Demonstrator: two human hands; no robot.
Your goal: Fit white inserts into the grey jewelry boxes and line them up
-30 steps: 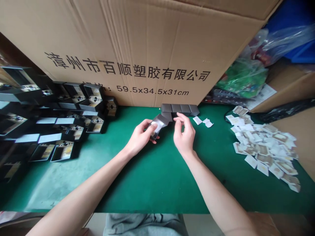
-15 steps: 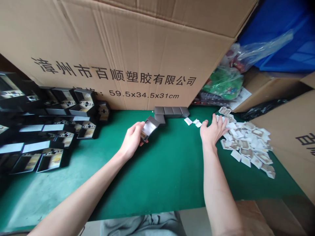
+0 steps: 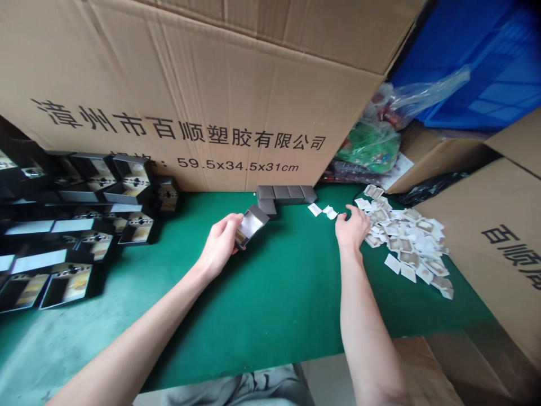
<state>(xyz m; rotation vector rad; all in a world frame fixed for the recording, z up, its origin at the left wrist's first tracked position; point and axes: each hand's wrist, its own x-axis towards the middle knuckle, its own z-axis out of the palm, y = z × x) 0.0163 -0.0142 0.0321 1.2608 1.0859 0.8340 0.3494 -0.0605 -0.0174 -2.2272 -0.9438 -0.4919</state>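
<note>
My left hand (image 3: 220,243) grips a small dark box (image 3: 250,225) with its lid up, over the middle of the green table. Past it, a row of closed dark boxes (image 3: 287,194) lies against the large carton. My right hand (image 3: 353,226) is at the left edge of a pile of small white pieces (image 3: 408,237); its fingers are curled, and whether anything is between them is hidden. Two white pieces (image 3: 322,211) lie apart from the pile, just left of that hand.
Several open dark boxes (image 3: 71,282) stand in rows at the left. A large carton (image 3: 203,73) walls off the back. Bagged items (image 3: 369,146) and a blue bin (image 3: 473,73) sit at the back right, and another carton (image 3: 490,225) borders the right side.
The whole view has shifted slightly. My right hand's fingers, spread over the pile's edge before, are now drawn together and curled. My left hand still holds the open box.
</note>
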